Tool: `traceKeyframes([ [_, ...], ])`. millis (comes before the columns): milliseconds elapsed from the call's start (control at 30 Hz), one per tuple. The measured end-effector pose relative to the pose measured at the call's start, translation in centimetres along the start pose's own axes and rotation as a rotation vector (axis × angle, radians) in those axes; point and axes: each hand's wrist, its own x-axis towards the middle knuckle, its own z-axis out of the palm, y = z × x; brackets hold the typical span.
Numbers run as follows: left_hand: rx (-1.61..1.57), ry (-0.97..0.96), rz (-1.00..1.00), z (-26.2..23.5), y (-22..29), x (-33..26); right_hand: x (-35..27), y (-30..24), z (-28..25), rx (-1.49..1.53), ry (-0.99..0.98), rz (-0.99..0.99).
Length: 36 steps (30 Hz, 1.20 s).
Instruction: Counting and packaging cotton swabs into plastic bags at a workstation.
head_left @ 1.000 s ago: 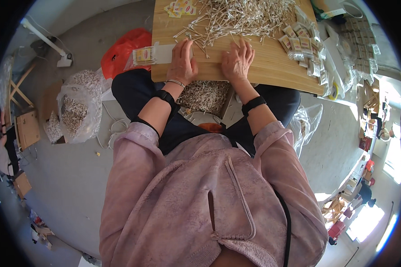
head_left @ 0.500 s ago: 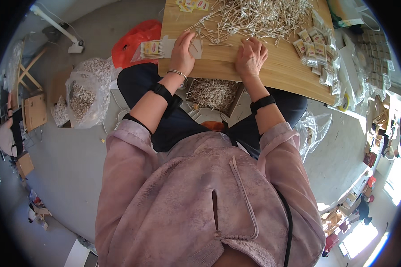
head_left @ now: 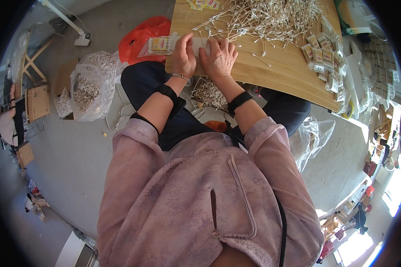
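Observation:
My left hand (head_left: pixel 184 55) rests by the table's near left corner with its fingers curled together. What lies inside them, if anything, is hidden. Close to its right, my right hand (head_left: pixel 219 57) lies palm down, fingers spread over a white card (head_left: pixel 200 48). Left of my left hand, a clear packet of cotton swabs (head_left: pixel 160 45) with a yellow and red label juts past the table edge. Beyond both hands a large heap of loose cotton swabs (head_left: pixel 272 20) covers the far part of the wooden table (head_left: pixel 272 69). One stray swab (head_left: pixel 261 60) lies right of my right hand.
Filled swab packets (head_left: pixel 321 55) pile up at the table's right side. Yellow labels (head_left: pixel 204 4) lie at the far left. Below the table edge stands a box of swabs (head_left: pixel 209 93). A red plastic bag (head_left: pixel 142 38) and a clear bag of swabs (head_left: pixel 91 89) are at left.
My right hand has moved left from bare tabletop onto the white card beside my left hand. The view has shifted slightly, and a single swab now lies where my right hand was.

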Motion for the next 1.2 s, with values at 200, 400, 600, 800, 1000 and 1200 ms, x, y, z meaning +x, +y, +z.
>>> traceKeyframes([
  [200, -0.062, 0.025, 0.045, 0.4, -0.9, 0.1, -0.6, 2.3, -1.0, 0.01, 0.029, -0.092],
  [400, -0.008, -0.01, 0.146, 0.5, -0.7, 0.1, -0.8, 5.0, -2.8, 0.174, 0.049, -0.193],
  [600, 0.025, -0.022, 0.153, 0.6, -0.5, 0.1, -1.7, 5.7, -4.1, 0.343, 0.129, -0.007],
  [800, 0.082, -0.006, 0.175, 0.9, -0.3, 0.1, -3.1, 4.2, -3.5, 0.129, 0.049, -0.146],
  [1000, 0.193, -0.005, 0.245, 1.1, -0.8, 0.2, -2.8, 3.7, -2.3, 0.143, 0.091, -0.086],
  [1200, 0.26, -0.069, 0.267, 1.2, -0.9, 0.0, -2.2, 4.7, -2.3, 0.184, 0.049, -0.085],
])
